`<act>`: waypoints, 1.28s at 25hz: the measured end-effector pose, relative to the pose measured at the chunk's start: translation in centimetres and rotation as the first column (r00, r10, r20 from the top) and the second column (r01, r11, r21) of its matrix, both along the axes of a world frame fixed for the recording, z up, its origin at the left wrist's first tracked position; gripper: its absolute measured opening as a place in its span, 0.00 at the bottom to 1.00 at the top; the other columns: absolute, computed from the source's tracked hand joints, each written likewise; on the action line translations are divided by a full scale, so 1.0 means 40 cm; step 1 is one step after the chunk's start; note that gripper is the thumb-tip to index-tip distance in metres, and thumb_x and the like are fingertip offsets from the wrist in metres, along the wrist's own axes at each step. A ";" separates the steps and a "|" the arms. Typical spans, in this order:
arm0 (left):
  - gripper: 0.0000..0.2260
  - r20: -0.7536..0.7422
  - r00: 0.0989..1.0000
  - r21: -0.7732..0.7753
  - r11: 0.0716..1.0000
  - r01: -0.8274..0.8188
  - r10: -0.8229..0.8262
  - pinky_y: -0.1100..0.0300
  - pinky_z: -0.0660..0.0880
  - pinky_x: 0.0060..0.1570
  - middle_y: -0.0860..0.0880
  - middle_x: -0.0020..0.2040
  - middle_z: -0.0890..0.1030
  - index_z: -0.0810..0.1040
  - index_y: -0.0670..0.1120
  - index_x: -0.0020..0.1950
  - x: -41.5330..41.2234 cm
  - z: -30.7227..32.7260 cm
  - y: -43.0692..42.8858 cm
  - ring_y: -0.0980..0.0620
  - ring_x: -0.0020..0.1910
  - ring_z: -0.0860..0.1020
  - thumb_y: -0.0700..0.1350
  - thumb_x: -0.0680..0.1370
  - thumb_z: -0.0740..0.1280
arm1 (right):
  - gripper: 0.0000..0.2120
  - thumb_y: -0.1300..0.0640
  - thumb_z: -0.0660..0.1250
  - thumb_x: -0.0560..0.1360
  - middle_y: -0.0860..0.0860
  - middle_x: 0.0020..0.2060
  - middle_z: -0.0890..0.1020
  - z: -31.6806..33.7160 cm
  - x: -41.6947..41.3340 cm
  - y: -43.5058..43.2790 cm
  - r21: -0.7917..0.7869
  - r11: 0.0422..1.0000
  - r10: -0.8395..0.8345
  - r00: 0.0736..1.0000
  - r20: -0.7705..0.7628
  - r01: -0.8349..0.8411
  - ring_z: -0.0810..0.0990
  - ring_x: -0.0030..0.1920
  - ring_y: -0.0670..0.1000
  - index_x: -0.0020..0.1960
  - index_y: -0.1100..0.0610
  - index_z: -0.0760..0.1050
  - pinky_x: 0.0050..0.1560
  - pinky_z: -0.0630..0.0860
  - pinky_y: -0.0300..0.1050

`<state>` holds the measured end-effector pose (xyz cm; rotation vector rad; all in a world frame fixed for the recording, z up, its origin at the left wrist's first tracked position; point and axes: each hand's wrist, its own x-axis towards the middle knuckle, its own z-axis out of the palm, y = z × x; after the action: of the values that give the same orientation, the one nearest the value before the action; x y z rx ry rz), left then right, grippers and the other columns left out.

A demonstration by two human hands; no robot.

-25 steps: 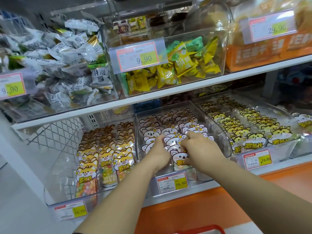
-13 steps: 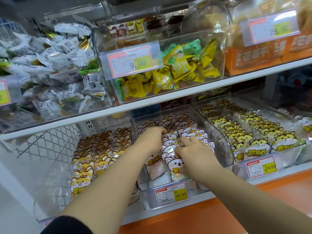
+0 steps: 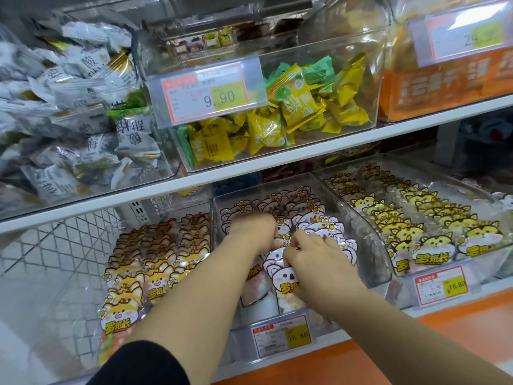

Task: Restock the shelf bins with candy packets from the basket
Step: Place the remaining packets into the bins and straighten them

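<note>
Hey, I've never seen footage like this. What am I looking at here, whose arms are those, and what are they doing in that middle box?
There is no machine here. A person wears a camera on the head, so this single picture looks forward and down at their own two bare hands. The left hand is inside the clear plastic middle bin. Its fingertips are hidden among the packets, so I cannot tell whether it grips anything. The right hand pinches the tops of the front white koala-faced candy packets in that bin. The bin to the left holds orange fox-faced packets, and the one to the right holds yellow cat-faced packets. On the shelf above is a clear bin of yellow and green wrapped sweets. The basket is not in view.
</note>
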<state>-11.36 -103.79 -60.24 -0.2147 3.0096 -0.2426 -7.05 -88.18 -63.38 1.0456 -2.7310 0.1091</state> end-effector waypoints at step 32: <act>0.34 0.236 0.940 0.468 0.819 -0.331 0.245 0.56 0.73 0.48 0.44 0.64 0.77 0.67 0.42 0.72 0.202 -0.075 0.094 0.46 0.57 0.77 0.59 0.74 0.72 | 0.19 0.49 0.72 0.72 0.50 0.59 0.67 0.015 -0.015 0.013 -0.046 0.999 0.025 0.998 0.049 -0.023 0.72 0.57 0.54 0.61 0.50 0.72 0.49 0.61 0.46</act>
<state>-3.30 -100.02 -63.24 -0.5592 2.6990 0.5241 -7.64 -87.66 -62.78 1.0775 -2.7468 0.2026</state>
